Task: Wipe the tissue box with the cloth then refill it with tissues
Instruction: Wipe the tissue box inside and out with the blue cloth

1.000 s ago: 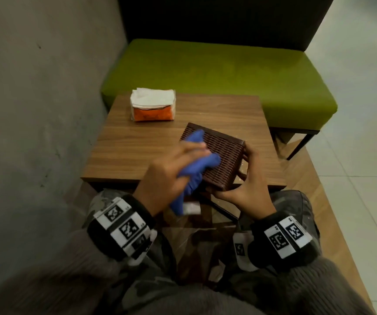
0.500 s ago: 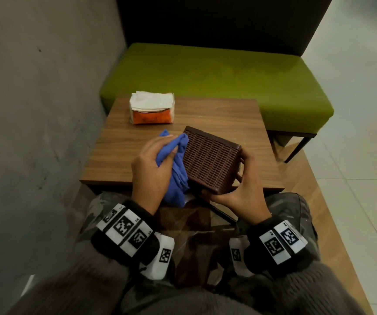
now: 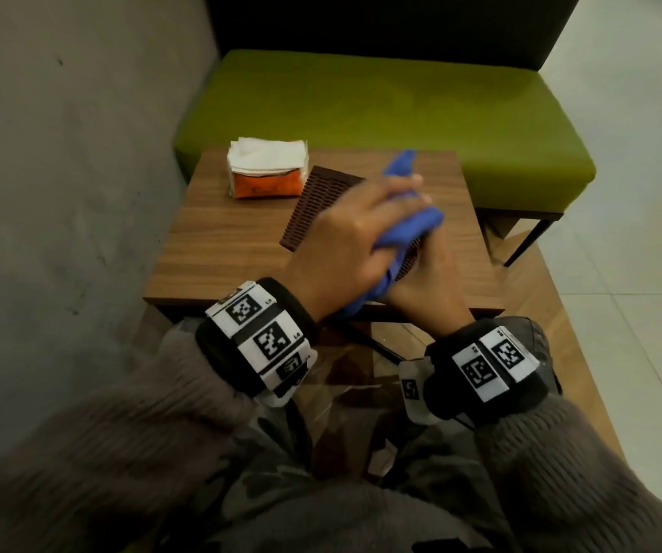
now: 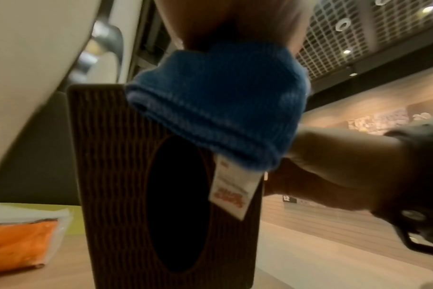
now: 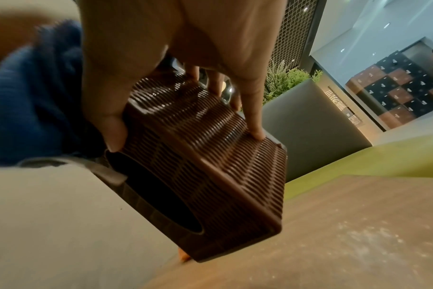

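A dark brown woven tissue box (image 3: 317, 205) stands tilted on the wooden table (image 3: 225, 249), its oval opening (image 4: 178, 203) facing me. My left hand (image 3: 361, 233) grips a blue cloth (image 3: 409, 225) and presses it against the box's upper right part; the cloth (image 4: 218, 105) with its white label covers the box's top corner. My right hand (image 3: 429, 281) holds the box (image 5: 205, 156) from the right, thumb on the front and fingers (image 5: 255, 117) over the back side. An orange pack of white tissues (image 3: 267, 169) lies at the table's far left.
A green bench (image 3: 381, 101) with a dark backrest stands right behind the table. A grey wall (image 3: 62, 193) runs close along the left. Pale tiled floor (image 3: 632, 193) lies to the right.
My left hand carried the blue cloth from the box's left side across to its upper right. The box and both hands now sit farther onto the table, nearer the tissue pack.
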